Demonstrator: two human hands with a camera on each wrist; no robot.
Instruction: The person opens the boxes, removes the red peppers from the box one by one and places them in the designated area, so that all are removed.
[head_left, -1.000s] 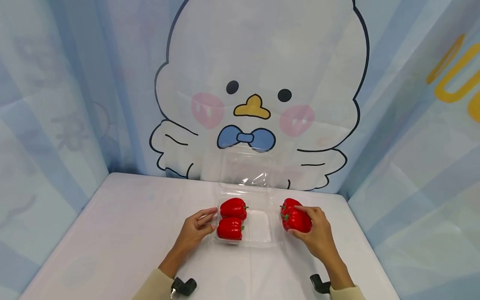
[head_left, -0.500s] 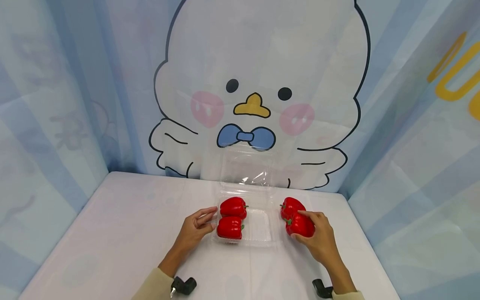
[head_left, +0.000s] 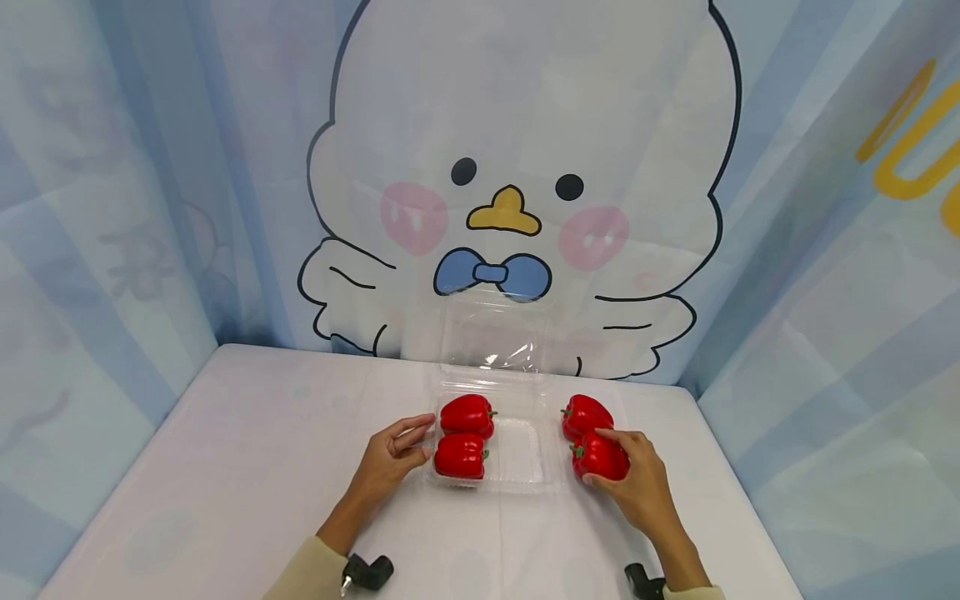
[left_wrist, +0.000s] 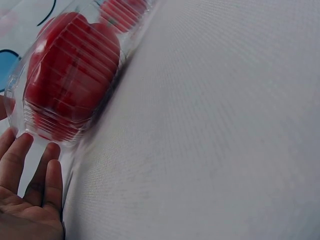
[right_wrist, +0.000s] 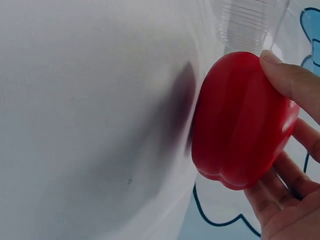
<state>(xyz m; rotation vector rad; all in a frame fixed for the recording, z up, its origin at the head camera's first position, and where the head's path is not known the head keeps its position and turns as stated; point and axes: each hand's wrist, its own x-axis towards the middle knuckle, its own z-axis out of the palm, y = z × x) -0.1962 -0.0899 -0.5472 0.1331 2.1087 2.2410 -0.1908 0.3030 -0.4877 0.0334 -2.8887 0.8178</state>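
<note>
My right hand (head_left: pixel 641 479) grips a red bell pepper (right_wrist: pixel 240 120) between thumb and fingers, close over the table to the right of a clear plastic clamshell box (head_left: pixel 528 486). Just behind it lies another red bell pepper (head_left: pixel 585 415), with its green stem facing left. Two more red bell peppers sit in the left half of the box, a rear one (head_left: pixel 465 415) and a front one (head_left: pixel 459 457). My left hand (head_left: pixel 390 458) is at the box's left side, fingertips (left_wrist: pixel 52 150) right at the ribbed wall, its fingers extended and relaxed.
The box's clear lid (head_left: pixel 491 333) stands raised at the back, close before a curtain (head_left: pixel 517 100) printed with a cartoon bird. A white cloth covers the table (head_left: pixel 247 467). Black devices are strapped on both wrists.
My right hand has moved the pepper slightly right and toward me, away from the rear loose pepper, and down to the table. The left hand and the box have stayed in place.
</note>
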